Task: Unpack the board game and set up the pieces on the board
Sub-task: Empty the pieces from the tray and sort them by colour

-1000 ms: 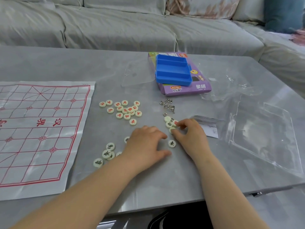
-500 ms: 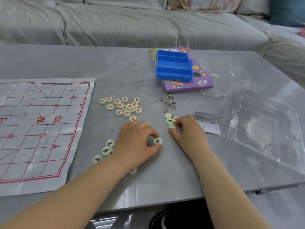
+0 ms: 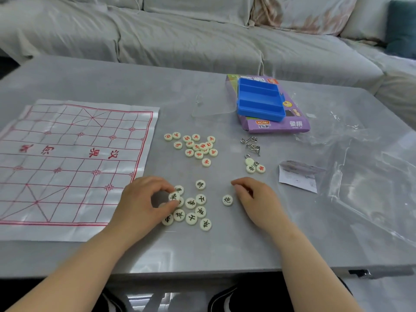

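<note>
Board sheet (image 3: 74, 163) lies flat at the left of the table (image 3: 112, 82), near edge close to the table's front edge, right edge just beside the left hand (image 3: 144, 203). Left hand pinches one black-marked piece (image 3: 174, 196) between thumb and fingertips, at the left of the black-marked cluster (image 3: 193, 212). Right hand (image 3: 254, 199) rests on the table with fingers curled under; cannot tell if it holds anything. Lone piece (image 3: 227, 200) just left of it. Red-marked cluster (image 3: 195, 147) lies farther back, with a bare strip of table between it and the board sheet. Blue tray (image 3: 261, 100) sits on the purple box (image 3: 276, 126); its compartments show blue floor. Clear wrap (image 3: 360, 176) covers the table's right side.
</note>
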A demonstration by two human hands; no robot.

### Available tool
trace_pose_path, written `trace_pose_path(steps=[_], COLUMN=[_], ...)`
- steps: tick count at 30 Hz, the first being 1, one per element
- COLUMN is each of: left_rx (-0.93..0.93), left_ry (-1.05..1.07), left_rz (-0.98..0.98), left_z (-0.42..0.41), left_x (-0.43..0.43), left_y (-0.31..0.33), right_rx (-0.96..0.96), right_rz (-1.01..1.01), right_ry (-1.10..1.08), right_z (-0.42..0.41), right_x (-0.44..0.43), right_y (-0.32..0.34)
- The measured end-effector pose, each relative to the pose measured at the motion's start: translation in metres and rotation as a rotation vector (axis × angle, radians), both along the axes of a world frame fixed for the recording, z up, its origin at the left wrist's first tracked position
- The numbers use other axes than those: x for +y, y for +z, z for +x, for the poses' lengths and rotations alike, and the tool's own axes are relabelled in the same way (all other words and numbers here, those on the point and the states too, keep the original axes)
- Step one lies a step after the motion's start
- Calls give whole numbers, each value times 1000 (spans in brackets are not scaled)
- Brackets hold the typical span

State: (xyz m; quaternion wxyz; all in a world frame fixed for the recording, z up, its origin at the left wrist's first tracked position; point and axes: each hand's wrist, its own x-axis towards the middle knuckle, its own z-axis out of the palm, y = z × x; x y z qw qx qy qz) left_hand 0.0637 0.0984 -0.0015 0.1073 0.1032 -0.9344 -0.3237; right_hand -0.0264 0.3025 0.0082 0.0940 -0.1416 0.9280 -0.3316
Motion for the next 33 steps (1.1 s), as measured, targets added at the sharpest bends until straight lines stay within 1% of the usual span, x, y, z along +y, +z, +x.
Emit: trace_pose_path(steps=[2, 5, 7, 10, 11, 13, 15, 17, 21, 23, 26, 29, 33], left_rx=[15, 40, 42, 31, 19, 28, 43, 51, 5, -31, -49, -38, -31], left_ry=[-3, -7, -5, -20, -19, -12, -37, -124, -333, -360, -360, -325, -319], left_rz=[27, 46, 39, 40, 63, 110, 103, 64, -83, -203, -346, -349, -285], left_z=[1, 1, 1, 1, 0, -5, -16, -34, -84, -107, -132, -141, -140], left_x=[1, 1, 1, 2, 3, 7, 15, 28, 70, 89, 105, 112, 113], left_y=[-2, -4, -6, -3, 1, 8, 17, 25, 27, 20, 10, 3, 1], right_rx=[-16, 47, 90, 110, 108, 163, 276, 321, 331, 369, 346, 335, 335], right_rz=[-22, 59, 93, 51, 19, -31, -53, -44, 51, 50, 25, -8, -40], right_ry=[25, 161, 205, 250, 220, 66, -122, -223, -216, -192, -191, -188, -181], right_z=[1, 7, 11, 11, 7, -4, -20, -35, -48, -49, -50, -53, -52], right_x=[1, 0, -3, -7, -6, -1, 7, 14, 18, 19, 22, 25, 24], right_y=[3, 2, 0, -4, -3, -2, -2, -5, -21, -26, -28, -29, -28])
